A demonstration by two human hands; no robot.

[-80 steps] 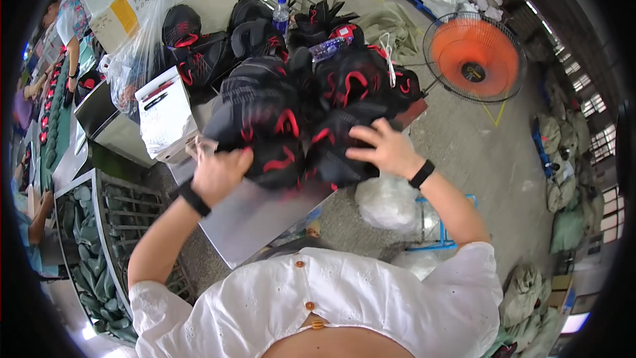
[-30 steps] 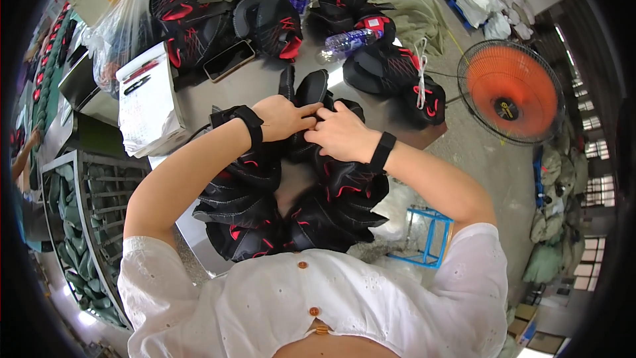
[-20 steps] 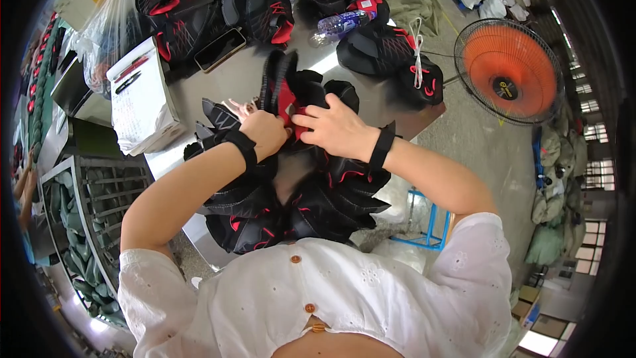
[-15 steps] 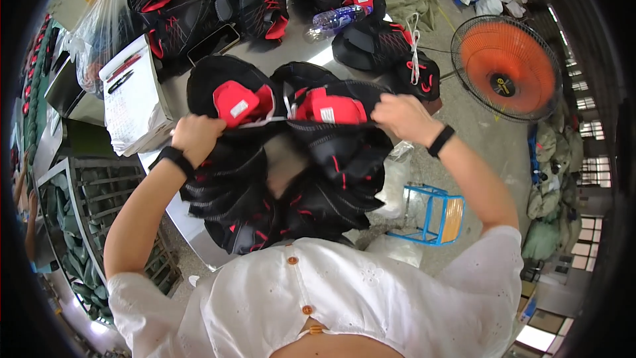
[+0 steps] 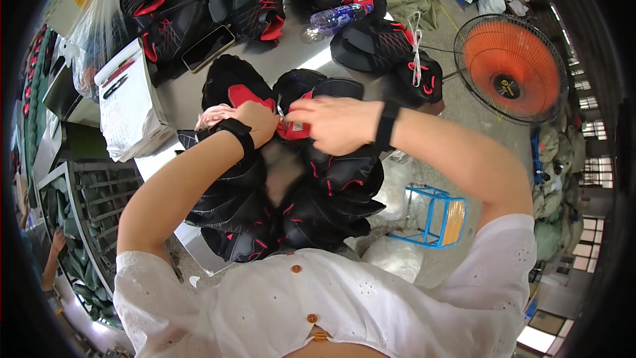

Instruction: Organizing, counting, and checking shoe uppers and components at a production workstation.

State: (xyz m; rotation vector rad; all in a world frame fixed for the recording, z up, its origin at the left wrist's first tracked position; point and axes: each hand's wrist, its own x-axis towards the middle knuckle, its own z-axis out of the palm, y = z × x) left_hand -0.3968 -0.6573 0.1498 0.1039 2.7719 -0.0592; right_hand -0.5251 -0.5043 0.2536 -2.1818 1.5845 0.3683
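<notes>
Black shoe uppers with red linings form two stacks in front of me, side by side; the left upper (image 5: 228, 79) and the right upper (image 5: 341, 87) lie at their far ends. Over the left one my left hand (image 5: 257, 122) is closed, its fingertips pointing at the gap between the stacks. From the other side my right hand (image 5: 338, 124) reaches across the right upper, thumb and fingers drawn together at that gap. A bit of white shows by the fingertips; what they pinch is hidden. Beside my left wrist is a blurred pinkish patch I cannot identify.
More black-and-red uppers (image 5: 248, 6) lie at the back of the table, with a phone (image 5: 209, 48) and a plastic bottle (image 5: 338, 18). An open notebook (image 5: 129, 109) with pens is at left. An orange fan (image 5: 510, 69) and a blue-framed stool (image 5: 434, 215) stand at right.
Both hands have moved inward from the outer sides of the two front uppers to the gap between them. These uppers have drawn closer together, and their linings are now partly covered.
</notes>
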